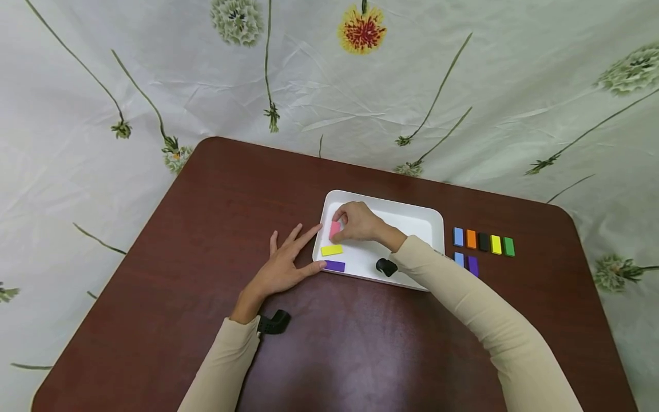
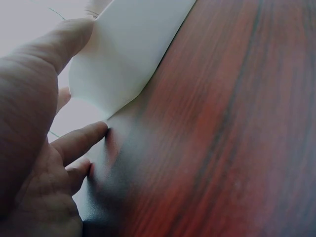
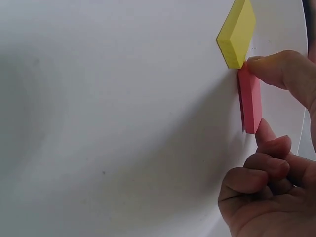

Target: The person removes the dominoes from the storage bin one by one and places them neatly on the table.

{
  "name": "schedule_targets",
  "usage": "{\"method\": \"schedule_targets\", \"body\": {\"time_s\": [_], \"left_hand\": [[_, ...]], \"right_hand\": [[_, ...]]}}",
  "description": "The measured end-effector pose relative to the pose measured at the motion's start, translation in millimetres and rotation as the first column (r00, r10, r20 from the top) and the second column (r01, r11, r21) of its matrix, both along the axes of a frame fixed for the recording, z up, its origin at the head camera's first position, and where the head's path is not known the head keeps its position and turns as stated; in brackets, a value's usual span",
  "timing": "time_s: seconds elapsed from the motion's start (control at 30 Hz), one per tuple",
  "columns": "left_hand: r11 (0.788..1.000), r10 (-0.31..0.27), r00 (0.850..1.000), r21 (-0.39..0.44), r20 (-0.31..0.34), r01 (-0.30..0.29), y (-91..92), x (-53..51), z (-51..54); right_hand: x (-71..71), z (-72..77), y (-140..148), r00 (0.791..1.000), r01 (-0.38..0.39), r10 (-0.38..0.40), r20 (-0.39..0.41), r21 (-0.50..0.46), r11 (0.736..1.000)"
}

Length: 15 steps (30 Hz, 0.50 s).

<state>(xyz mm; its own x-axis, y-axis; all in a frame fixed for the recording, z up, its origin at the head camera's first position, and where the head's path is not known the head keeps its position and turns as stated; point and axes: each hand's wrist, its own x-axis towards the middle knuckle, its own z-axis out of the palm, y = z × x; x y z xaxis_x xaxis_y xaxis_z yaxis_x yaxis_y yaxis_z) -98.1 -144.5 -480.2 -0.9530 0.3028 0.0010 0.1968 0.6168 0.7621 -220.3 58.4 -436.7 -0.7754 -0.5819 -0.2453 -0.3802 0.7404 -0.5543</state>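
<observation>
Over the left part of a white tray (image 1: 412, 220), my right hand (image 1: 360, 222) pinches a pink block (image 1: 335, 230) by its two ends, thumb on one and a finger on the other. In the right wrist view the pink block (image 3: 251, 98) is at the tray floor, one end close to a yellow block (image 3: 238, 37). A purple block (image 1: 336, 266) lies by the tray's near left corner, below the yellow one. My left hand (image 1: 285, 264), fingers spread, rests against the tray's left end, its thumb at the near corner.
Right of the tray, a row of light blue (image 1: 458, 236), orange (image 1: 471, 239), black (image 1: 483, 241), yellow (image 1: 496, 244) and green (image 1: 509, 246) blocks lies on the brown table (image 1: 329, 343). Nearer are another light blue block (image 1: 459, 259) and a purple one (image 1: 472, 265), partly behind my right sleeve.
</observation>
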Motion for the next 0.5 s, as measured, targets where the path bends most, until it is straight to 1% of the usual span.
{"method": "schedule_targets", "body": {"time_s": [0.2,0.37,0.5], "left_hand": [[1.0,-0.005,1.0,-0.014,0.013,0.005,-0.5,-0.8,-2.3],[1.0,-0.004,1.0,-0.015,0.018,0.004,-1.1,-1.0,-4.1],[1.0,-0.003,1.0,-0.014,0.015,0.003,-1.1,-1.8,-5.1]], "right_hand": [[-0.7,2.4,1.6,0.998,-0.037,0.037,-0.053,-0.006,0.999],[1.1,10.0,5.8,0.997,-0.054,0.054,-0.055,0.0,0.999],[2.8,18.9,14.2,0.997,-0.06,0.06,-0.055,-0.002,0.998]]}}
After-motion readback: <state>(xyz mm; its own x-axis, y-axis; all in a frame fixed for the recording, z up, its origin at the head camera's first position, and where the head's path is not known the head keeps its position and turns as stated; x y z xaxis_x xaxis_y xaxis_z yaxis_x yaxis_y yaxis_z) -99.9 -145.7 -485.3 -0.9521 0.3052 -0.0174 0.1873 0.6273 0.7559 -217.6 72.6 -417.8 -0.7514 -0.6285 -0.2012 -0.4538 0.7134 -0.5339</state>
